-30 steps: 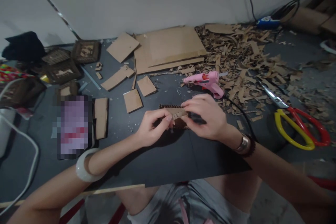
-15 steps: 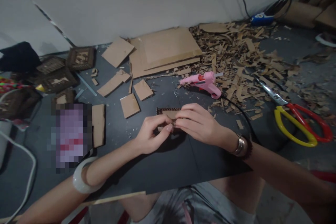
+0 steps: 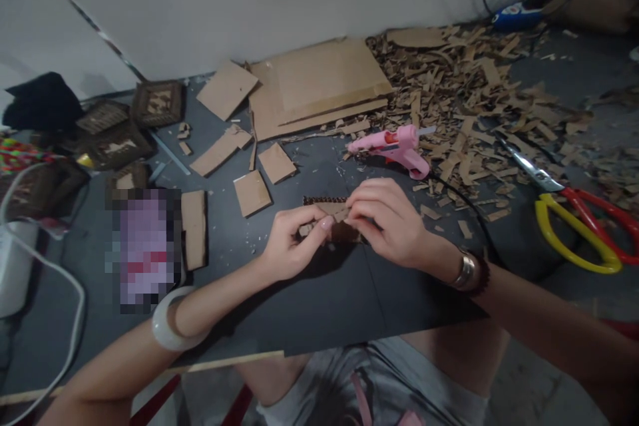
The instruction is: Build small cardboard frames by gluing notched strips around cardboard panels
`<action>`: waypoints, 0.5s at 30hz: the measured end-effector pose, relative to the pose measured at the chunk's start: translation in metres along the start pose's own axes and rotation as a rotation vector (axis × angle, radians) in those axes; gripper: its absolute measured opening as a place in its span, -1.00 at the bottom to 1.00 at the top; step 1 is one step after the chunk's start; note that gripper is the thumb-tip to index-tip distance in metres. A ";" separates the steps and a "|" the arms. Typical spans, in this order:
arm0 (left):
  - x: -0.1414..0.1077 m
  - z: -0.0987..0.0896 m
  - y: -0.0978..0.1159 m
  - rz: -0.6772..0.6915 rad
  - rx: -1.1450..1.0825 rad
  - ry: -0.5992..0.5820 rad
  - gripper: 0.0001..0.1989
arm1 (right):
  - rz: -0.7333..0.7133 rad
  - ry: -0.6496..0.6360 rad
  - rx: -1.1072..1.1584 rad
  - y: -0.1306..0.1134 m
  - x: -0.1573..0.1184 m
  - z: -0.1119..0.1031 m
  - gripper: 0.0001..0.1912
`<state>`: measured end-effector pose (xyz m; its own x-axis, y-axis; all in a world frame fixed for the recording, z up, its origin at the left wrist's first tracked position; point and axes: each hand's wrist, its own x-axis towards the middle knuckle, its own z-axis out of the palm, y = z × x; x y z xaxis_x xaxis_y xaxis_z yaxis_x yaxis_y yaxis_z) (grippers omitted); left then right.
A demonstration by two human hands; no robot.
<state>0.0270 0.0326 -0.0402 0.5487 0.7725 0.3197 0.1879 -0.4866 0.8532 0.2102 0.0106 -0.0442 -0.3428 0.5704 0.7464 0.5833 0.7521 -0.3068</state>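
A small cardboard piece with a dark corrugated strip along its far edge is between my hands, just over the table. My left hand grips its left part, thumb in front and fingers curled behind. At the piece's right side, my right hand is closed in a pinch, its fingertips at a thin cardboard strip on the piece. The fingers partly cover the strip and both ends of the piece. Beyond my right hand lies a pink glue gun, nozzle pointing left.
Cardboard scraps are heaped at the back right, near red-and-yellow-handled scissors. Larger cardboard sheets lie at the back. Small cardboard squares sit left of centre. Framed cardboard pieces, a pixelated purple object and a white cable occupy the left.
My right hand's fingers have drawn back from lying over the piece into a pinch, showing more of its brown face. My left hand keeps its grip. The view has shifted slightly.
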 end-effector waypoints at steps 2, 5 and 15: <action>0.000 0.000 -0.001 -0.022 -0.005 0.010 -0.62 | 0.098 0.095 -0.030 0.004 0.001 -0.002 -0.90; -0.001 -0.001 -0.001 -0.044 -0.024 -0.009 -0.64 | 0.199 0.241 -0.082 0.008 0.003 -0.006 -0.86; 0.000 0.001 -0.005 -0.048 -0.056 -0.024 -0.77 | 0.024 0.013 -0.016 -0.004 -0.002 -0.002 -0.88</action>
